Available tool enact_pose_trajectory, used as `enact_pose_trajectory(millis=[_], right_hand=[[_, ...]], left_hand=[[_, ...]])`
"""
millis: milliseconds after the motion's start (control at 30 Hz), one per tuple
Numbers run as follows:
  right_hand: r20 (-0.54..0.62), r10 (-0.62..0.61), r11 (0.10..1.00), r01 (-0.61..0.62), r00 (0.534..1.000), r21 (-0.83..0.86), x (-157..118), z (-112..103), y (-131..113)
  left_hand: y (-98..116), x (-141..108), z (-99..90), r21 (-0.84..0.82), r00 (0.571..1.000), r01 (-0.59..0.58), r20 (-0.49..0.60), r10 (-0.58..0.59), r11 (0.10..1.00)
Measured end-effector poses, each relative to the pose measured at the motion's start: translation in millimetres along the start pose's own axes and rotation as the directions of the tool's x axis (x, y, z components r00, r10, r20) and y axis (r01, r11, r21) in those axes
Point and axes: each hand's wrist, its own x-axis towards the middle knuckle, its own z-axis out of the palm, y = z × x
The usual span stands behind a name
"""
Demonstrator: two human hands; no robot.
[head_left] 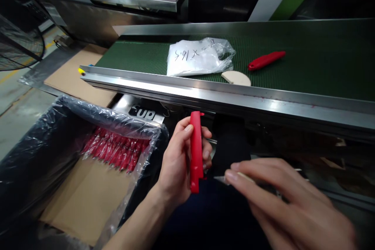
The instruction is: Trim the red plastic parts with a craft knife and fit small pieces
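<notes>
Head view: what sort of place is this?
Probably a factory packing line: a green conveyor belt with a red plastic part on it, and a lined carton holding rows of red parts.

A handle (196,152) is held upright in the left hand (175,164), just left of the right hand (290,199). Behind both runs a conveyor (322,70), on which a bag (199,58) and a second handle (266,60) lie. A lined box (88,199) stands to the left, with more handles (115,150) stacked inside.

Right hand (293,199) blurred, partly cropped
</notes>
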Motion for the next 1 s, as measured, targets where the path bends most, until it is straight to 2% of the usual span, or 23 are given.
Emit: enact_pose_trajectory(millis=[167,267,533,767,833,900,1000], right_hand=[[-0.157,0.146,0.989,-0.149,0.977,-0.010,9,-2,13],[-0.169,0.117,0.992,-0.121,0.979,-0.017,13,0,18],[-0.194,0.044,0.994,-0.062,0.980,-0.087,19,-1,16],[-0.177,0.018,0.991,-0.041,0.984,-0.126,17,0,22],[-0.195,0.017,0.987,-0.047,0.981,-0.152,16,-1,29],[-0.252,0.066,0.984,-0.105,0.965,-0.143,14,-3,37],[-0.305,0.179,0.980,-0.198,0.935,-0.034,10,-6,40]], left_hand=[[-2,-10,1.0,0.106,0.996,0.010,0.083,-0.019,0.994],[-3,-18,1.3,0.198,0.988,0.037,0.138,-0.065,0.980],[-6,-25,3.1,0.335,0.993,0.011,0.110,-0.050,0.942],[-7,-25,1.3,0.336,0.990,0.017,0.126,-0.063,0.942],[-9,-27,1.4,0.306,0.982,0.020,0.170,-0.076,0.952],[-12,-29,1.1,0.245,0.970,0.032,0.226,-0.089,0.969],[-16,-31,-1.3,0.166,0.955,0.070,0.273,-0.114,0.984]])
